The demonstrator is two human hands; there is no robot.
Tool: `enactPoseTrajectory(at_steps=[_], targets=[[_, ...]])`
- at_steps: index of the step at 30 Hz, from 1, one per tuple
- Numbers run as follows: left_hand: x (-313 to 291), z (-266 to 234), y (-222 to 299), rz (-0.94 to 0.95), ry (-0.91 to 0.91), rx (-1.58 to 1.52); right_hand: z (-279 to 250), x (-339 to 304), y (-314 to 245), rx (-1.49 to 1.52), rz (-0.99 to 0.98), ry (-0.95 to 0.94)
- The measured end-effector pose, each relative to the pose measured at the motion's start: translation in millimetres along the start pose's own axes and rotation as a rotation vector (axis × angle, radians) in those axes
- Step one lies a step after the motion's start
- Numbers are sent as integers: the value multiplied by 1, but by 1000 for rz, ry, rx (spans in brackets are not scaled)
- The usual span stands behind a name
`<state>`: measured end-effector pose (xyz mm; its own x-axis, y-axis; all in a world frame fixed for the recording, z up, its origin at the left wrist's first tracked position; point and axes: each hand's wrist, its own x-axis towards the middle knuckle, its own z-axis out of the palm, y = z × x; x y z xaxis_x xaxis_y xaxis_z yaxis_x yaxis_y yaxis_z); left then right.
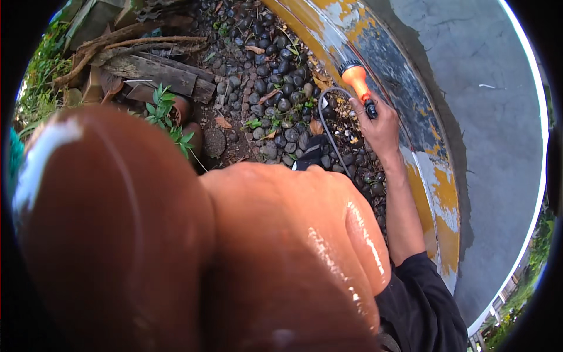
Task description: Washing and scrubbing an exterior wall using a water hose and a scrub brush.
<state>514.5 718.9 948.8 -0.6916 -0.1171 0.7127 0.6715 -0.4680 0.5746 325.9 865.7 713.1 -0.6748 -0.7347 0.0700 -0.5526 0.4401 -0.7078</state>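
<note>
Right hand: yours, bare point(382, 130), fingers closed round the grip of the nozzle; a black sleeve point(419, 299) covers your upper arm.
Nozzle: orange, with a black ringed head and dark rear end point(355, 78); in your right hand, just beside the wall, its head turned away from you.
Hose: thin, grey point(330, 130); bends in a loop to the left of your right hand and runs back over the stones.
Left hand: yours point(281, 205), very near the lens, large and blurred, shiny in places; whether its fingers are spread or pressed together, you cannot tell.
Wall: curved point(448, 193), to your right; flaking yellow paint with grey and dark patches along the stones, plain grey beyond.
Stones: dark, rounded point(275, 76), spread left of the wall, with scattered leaves among them.
Plant: green, leafy point(161, 108), left of the stones.
Planks: weathered wood point(155, 73), piled at upper left, near the plant.
</note>
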Motion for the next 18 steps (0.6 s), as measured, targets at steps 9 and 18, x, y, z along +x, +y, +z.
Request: enactPoseTrajectory(at_steps=[9, 18], targets=[[-6, 11, -11, 2, -103, -34, -3, -12, 12, 3, 10, 48], [-2, 12, -18, 30, -139, -57, -2, -17, 7, 58, -1, 37]])
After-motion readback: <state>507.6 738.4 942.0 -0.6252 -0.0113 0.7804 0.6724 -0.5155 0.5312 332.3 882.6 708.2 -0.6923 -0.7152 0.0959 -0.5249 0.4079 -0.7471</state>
